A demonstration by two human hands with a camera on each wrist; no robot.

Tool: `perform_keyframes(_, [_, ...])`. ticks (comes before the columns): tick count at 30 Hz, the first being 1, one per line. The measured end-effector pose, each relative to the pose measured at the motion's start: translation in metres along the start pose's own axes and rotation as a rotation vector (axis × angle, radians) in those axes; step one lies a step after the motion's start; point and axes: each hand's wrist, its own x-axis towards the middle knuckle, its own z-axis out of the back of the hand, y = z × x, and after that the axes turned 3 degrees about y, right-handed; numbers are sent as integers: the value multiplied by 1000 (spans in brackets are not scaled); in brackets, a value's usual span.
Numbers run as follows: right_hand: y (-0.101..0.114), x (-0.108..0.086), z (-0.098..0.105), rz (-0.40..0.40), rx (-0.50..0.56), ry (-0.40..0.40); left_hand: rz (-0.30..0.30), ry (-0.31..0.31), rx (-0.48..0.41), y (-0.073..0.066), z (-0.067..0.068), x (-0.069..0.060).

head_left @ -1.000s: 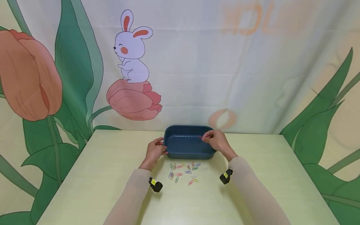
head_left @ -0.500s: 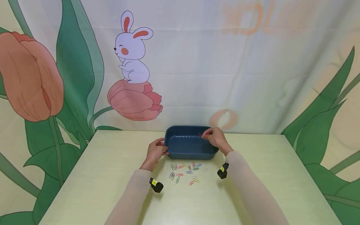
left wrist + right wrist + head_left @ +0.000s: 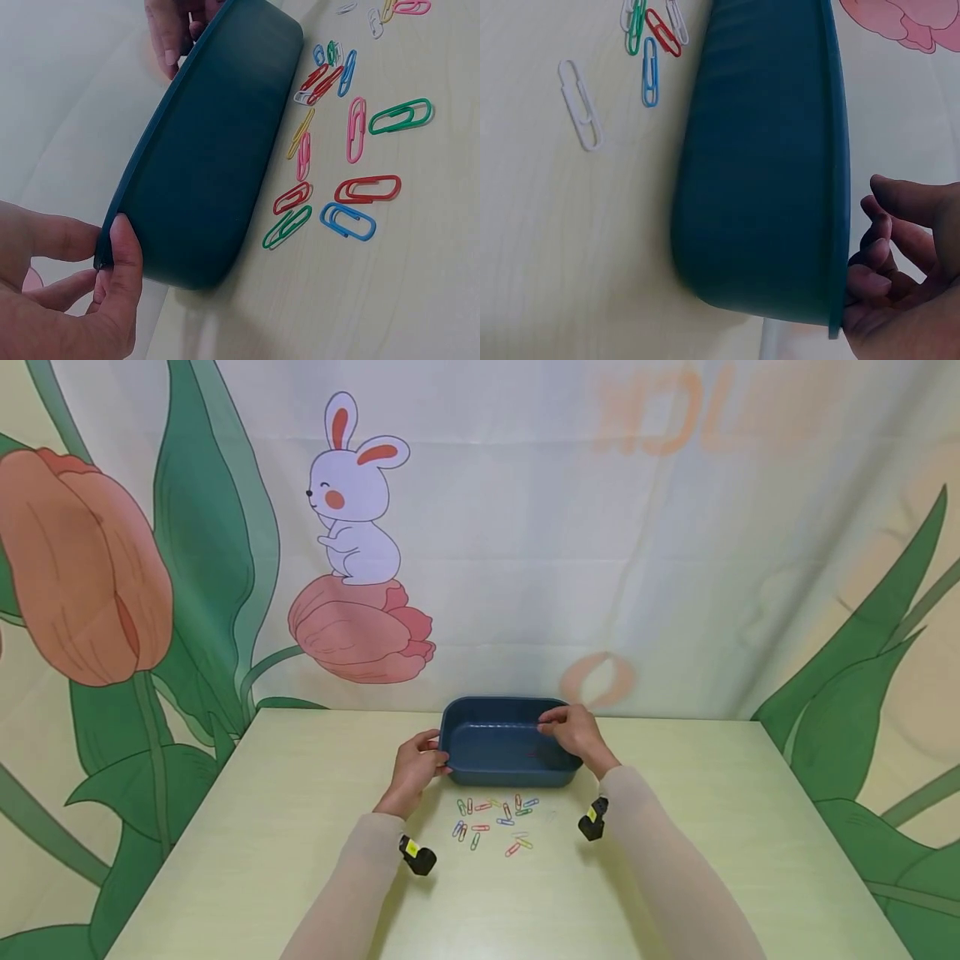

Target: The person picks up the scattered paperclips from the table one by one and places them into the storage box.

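A dark blue rectangular bin point(image 3: 513, 777) stands on the table near the wall. My left hand point(image 3: 415, 768) holds its left end; in the left wrist view the thumb and fingers pinch the rim point(image 3: 154, 124). Over the bin's right end is my right hand point(image 3: 576, 733). The right wrist view shows that hand point(image 3: 911, 262) with thumb and forefinger apart and nothing between them. Inside, a small reddish paper clip point(image 3: 531, 753) lies on the bin floor. Several coloured paper clips point(image 3: 481, 828) are scattered in front of the bin, among them a green one point(image 3: 403, 117) and a white one point(image 3: 580, 106).
A pale wooden table point(image 3: 300, 827) carries everything. Right behind it hangs a cloth point(image 3: 510, 568) printed with a rabbit and tulips. Each sleeve has a small black wrist camera point(image 3: 417, 857) strapped to it.
The reddish paper clip was between the right fingertips and now lies on the bin floor. The right fingers have let go of it. My left hand keeps its hold on the bin.
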Motion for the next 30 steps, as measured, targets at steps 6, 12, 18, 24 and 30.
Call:
perform_keyframes(6, [4,-11,8,36,-11,15,-3,-4,-4,0,-1,-1])
perform_keyframes(12, [10,-24,20,76,-18,5,-7,-11,-10,-1,-2,-2])
perform_keyframes(18, [11,-34,27,130,-32,-2,-10,-13,-9,0,-2,-1])
perform_keyframes(24, [15,-48,28,166,-28,-7,-9,-15,-6,0,-2,-1])
perform_keyframes(30, [15,-62,24,201,-41,-11,-8,-14,-5,1,-2,0])
